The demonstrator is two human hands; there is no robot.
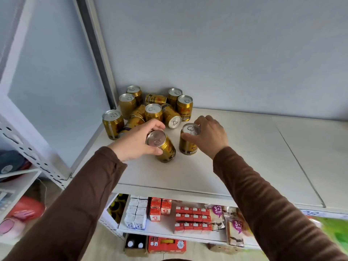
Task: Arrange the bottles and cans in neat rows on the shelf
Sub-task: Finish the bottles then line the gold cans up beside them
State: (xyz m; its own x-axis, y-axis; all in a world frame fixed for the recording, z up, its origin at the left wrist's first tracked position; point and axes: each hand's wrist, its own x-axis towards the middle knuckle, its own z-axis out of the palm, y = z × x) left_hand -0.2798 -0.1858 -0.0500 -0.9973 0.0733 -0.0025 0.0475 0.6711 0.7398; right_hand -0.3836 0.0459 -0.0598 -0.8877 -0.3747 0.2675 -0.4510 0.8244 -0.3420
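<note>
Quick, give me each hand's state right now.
Left hand: grips a tilted gold can by its top.
Right hand: grips the upright gold can at its rim.

Your left hand hides cans behind it in the pile (count unclear); can labels too blurred to read.

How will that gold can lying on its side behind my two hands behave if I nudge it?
The toppled gold can would probably roll: it lies on its round side on the smooth shelf. Its pull tab looks unopened, so likely full and heavy. Neighbouring cans may block it.
</note>
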